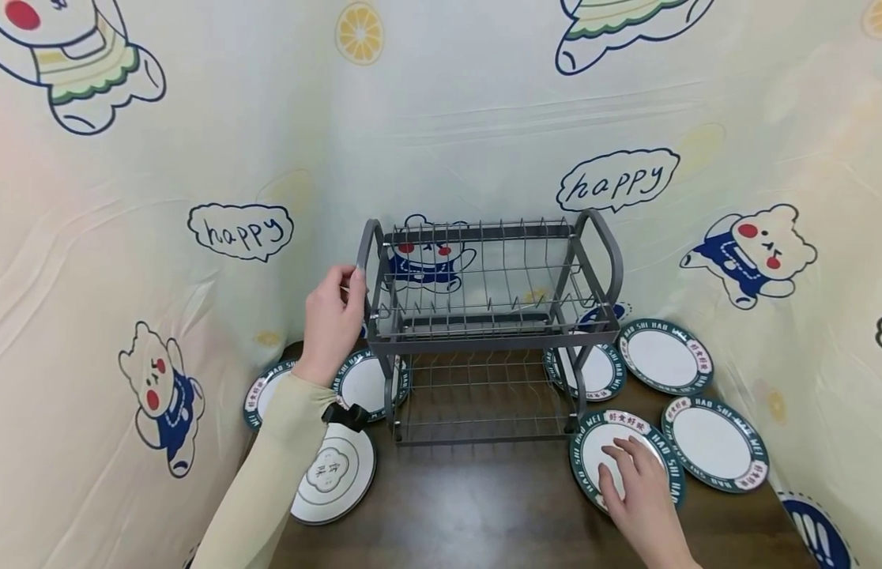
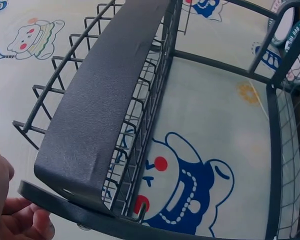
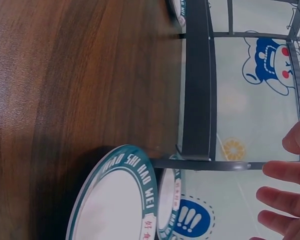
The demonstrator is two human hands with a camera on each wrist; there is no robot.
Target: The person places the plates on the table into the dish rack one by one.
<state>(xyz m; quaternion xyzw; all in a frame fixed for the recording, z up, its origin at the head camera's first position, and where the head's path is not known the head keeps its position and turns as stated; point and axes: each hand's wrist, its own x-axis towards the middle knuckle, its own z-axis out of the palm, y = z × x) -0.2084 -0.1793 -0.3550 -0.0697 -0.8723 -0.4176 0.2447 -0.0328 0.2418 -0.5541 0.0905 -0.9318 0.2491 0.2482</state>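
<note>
1. Printed cloth backs a brown worktop.
2. Two-tier rack stands upright at the worktop's middle, towards the rear.
3. Left hand: fingers curled, gripping the rack's left end.
4. Right hand: fingers loosely spread over the near plate, green-rimmed, right of the rack.
5. Other plates lie on both sides.
</note>
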